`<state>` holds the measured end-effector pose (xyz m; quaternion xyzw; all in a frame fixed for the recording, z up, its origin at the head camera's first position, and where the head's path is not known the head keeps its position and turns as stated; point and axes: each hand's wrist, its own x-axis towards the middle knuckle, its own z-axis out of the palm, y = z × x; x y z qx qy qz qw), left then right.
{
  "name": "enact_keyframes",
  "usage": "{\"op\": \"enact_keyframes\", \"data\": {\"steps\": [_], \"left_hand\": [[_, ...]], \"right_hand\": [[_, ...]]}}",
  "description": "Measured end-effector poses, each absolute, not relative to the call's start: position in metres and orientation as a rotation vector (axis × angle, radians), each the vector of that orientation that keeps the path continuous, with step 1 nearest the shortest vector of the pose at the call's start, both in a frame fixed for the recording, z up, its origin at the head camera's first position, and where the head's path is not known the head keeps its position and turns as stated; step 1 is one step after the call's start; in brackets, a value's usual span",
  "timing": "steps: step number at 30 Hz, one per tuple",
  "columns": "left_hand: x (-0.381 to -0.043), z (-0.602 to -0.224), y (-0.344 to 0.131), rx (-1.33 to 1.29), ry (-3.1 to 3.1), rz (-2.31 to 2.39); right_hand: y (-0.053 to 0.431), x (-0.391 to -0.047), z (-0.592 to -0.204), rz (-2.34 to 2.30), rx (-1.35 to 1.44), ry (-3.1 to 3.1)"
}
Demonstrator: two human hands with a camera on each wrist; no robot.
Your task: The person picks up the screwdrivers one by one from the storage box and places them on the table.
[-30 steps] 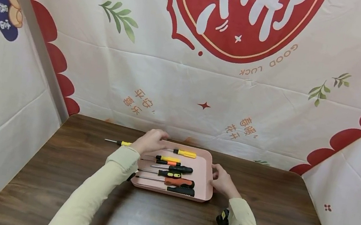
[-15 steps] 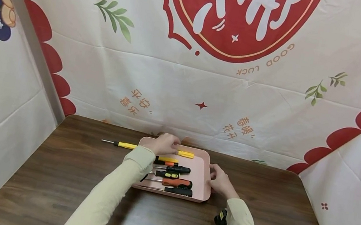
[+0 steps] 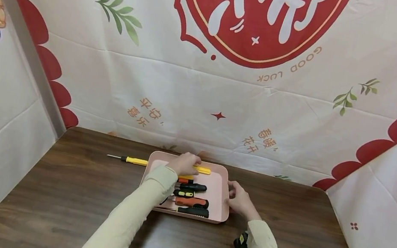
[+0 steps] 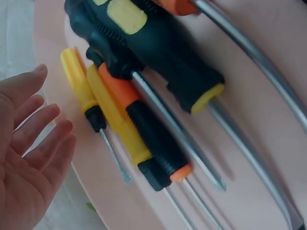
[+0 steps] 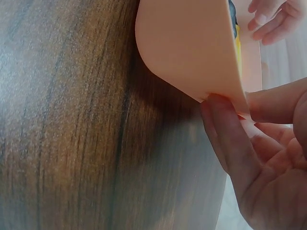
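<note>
Head view: 1 pink tray, 7 screwdrivers in it, 1 yellow screwdriver outside, left of left hand.
Right hand pinches tray wall; left relaxed, holding nothing, over tray beside screwdrivers.

room in front of tray; curtain close behind

The tray is pale pink, the worktop dark brown with streaked wood grain. One short screwdriver has a yellow handle and black collar; another handle is orange and black, a thicker screwdriver black with pale yellow patches. The sleeves are cream. The white backdrop bears red scallops and green leaves.
</note>
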<state>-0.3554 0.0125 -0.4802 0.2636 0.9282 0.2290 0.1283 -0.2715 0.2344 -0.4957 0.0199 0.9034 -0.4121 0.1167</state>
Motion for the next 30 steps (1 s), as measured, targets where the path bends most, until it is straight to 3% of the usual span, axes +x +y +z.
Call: {"op": "enact_keyframes", "data": {"steps": [30], "left_hand": [[-0.354, -0.504, 0.026, 0.802, 2.859, 0.538]], "right_hand": [[0.233, -0.271, -0.495, -1.206, 0.078, 2.631]]}}
